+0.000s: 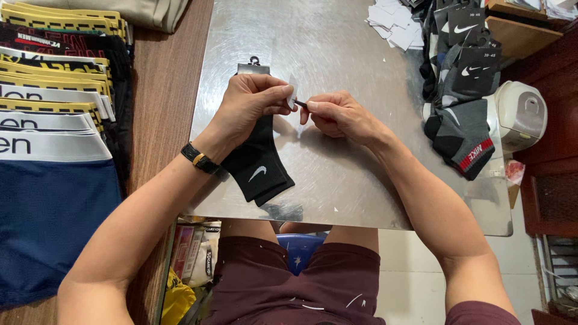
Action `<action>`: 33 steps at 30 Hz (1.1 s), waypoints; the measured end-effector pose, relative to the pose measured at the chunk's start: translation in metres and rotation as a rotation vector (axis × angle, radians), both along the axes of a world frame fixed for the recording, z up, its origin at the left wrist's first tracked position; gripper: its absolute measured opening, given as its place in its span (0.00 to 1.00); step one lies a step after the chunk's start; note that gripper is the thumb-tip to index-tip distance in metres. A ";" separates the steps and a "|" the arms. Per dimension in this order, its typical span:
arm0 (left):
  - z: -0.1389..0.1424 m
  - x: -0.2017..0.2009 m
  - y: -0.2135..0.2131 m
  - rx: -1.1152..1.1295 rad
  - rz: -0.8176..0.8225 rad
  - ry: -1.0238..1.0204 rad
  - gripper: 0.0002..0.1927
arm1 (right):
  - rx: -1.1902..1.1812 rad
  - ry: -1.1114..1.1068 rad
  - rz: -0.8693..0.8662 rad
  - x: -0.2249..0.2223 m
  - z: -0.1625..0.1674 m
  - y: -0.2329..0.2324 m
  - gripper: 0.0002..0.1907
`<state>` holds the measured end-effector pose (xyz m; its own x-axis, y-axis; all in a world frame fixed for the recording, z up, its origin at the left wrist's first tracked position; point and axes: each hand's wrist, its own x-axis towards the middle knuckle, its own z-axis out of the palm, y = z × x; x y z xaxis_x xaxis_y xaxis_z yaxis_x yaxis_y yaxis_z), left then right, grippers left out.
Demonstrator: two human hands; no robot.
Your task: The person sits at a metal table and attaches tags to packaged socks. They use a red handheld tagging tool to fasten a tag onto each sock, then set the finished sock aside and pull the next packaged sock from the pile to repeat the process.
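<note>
Maroon shorts [283, 283] and a blue stool [299, 248] sit nearest the camera, under the edge of a shiny metal tabletop [337, 180]. Above them, a pair of black socks [259, 165] lies flat on the metal, its toe end pointing toward the person and its upper part hidden under the left hand [250, 102]. That hand, with a black wristband [200, 159] just behind it, is curled over the socks, thumb and forefinger pinched on a small white slip [293, 93] that stands up between the two hands. The right hand [337, 115] is closed loosely, its fingertips [310, 107] meeting the left fingertips and pinching a thin dark tag end [300, 103] just below the white slip. Just beyond the left knuckles, a grey card with a small black hook [253, 65] sticks out from the top of the socks.

Well to the left of the left hand, on a wooden surface [162, 90], folded underwear [51, 132] lies stacked in overlapping rows, a navy piece nearest. Far right of the right hand, a heap of grey and black socks [460, 114] with dark cards lies at the table edge, beside a white rounded appliance [521, 114]. Farthest off, beyond the right fingers, a scatter of white paper slips [394, 24] lies on the metal.
</note>
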<state>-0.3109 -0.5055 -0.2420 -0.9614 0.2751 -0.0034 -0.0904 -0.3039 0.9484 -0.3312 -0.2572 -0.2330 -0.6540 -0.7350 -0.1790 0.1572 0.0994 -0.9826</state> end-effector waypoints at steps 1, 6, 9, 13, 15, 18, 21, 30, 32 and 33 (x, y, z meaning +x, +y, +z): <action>0.000 0.000 0.000 0.004 0.000 0.001 0.09 | 0.002 -0.007 0.002 0.000 0.000 0.000 0.20; -0.001 0.000 0.001 0.009 0.001 0.000 0.09 | 0.002 -0.015 -0.003 0.001 -0.001 0.000 0.20; -0.001 0.001 0.001 -0.005 -0.002 0.014 0.09 | 0.006 -0.008 0.003 0.001 -0.001 0.000 0.20; 0.001 0.003 0.001 -0.047 -0.001 0.033 0.09 | 0.035 0.035 -0.013 0.001 -0.001 -0.001 0.20; 0.002 0.003 0.001 -0.042 -0.001 0.030 0.09 | 0.033 0.058 -0.006 0.001 -0.001 -0.001 0.20; 0.002 0.003 0.001 -0.038 -0.001 0.025 0.09 | 0.026 0.056 0.000 0.001 -0.001 -0.001 0.20; 0.002 0.003 0.001 -0.040 0.000 0.020 0.09 | 0.028 0.063 0.003 0.001 -0.001 -0.001 0.20; 0.001 0.001 0.000 -0.028 -0.001 0.017 0.09 | 0.021 0.023 0.002 0.000 0.000 -0.001 0.20; 0.000 0.001 0.000 -0.024 0.001 0.013 0.09 | 0.016 0.018 0.006 0.000 -0.001 -0.001 0.19; 0.000 0.001 0.000 -0.021 0.003 0.011 0.09 | 0.015 0.015 0.007 -0.001 -0.001 -0.001 0.19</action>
<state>-0.3095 -0.5053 -0.2419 -0.9623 0.2721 0.0010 -0.0794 -0.2842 0.9555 -0.3318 -0.2580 -0.2341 -0.6518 -0.7368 -0.1797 0.1415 0.1147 -0.9833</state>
